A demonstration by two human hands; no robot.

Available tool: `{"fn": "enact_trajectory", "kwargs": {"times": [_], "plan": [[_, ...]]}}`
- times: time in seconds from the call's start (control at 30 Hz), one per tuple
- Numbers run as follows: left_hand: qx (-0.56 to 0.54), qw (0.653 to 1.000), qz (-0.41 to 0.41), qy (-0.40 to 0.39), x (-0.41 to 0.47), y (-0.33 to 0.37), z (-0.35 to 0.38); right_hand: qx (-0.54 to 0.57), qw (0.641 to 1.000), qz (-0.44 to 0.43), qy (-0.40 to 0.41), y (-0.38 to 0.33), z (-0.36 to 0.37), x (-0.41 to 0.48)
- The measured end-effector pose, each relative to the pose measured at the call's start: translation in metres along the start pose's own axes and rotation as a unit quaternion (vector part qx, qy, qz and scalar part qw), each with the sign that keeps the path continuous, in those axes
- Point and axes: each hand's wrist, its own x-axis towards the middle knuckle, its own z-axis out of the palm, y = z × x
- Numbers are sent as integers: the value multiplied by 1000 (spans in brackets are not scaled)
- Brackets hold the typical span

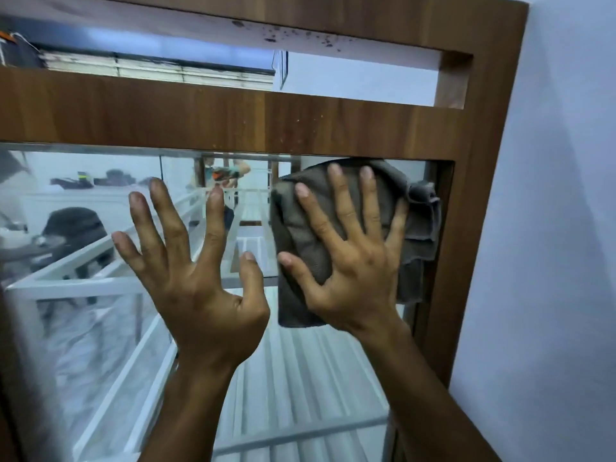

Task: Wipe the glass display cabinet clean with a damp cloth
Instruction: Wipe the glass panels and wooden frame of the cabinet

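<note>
Both forearms reach up from the bottom of the view toward the glass pane (100, 228) of the wood-framed display cabinet (233, 118), backs of the hands facing the camera. The right hand (353, 261) lies flat with its fingers straight and fanned wide, pressing a grey cloth (300, 235) against the glass in the pane's upper right corner; the cloth's top edge meets the brown crossbar of the frame, and its bunched right edge sits just beside the frame's right upright. The thumb points left across the cloth's lower part, and a loose fold hangs below the palm. The left hand (196, 281) is raised just beside it, fingers straight and spread, thumb angled up toward the cloth, holding nothing; whether its fingertips actually touch the glass cannot be told. Through and on the pane, white shelf rails and blurred reflections show. Dark specks dot the pale surface in the opening above the crossbar, and a plain white wall (550, 228) stands to the cabinet's right
</note>
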Motion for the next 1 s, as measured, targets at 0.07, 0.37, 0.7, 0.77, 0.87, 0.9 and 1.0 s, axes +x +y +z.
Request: {"fn": "enact_trajectory", "kwargs": {"times": [0.07, 0.37, 0.7, 0.77, 0.87, 0.9, 1.0], "plan": [[1, 1000, -3, 2, -3, 3, 3, -1, 999, 42, 25, 19, -4, 0], [8, 1000, -4, -5, -4, 2, 3, 11, 1000, 24, 8, 4, -3, -9], [4, 998, 18, -55, -28, 5, 0, 5, 998, 60, -9, -15, 1, -41], [11, 996, 37, -75, -32, 10, 3, -3, 999, 43, -1, -3, 0, -36], [18, 994, 54, -91, -32, 5, 1, -5, 996, 88, 18, -2, 2, -34], [17, 994, 61, -94, -33, 2, -1, -2, 994, 112, 18, -8, 4, -39], [10, 991, 82, -106, -37, -9, -8, -5, 994, 109, -9, -30, 11, -69]]}}
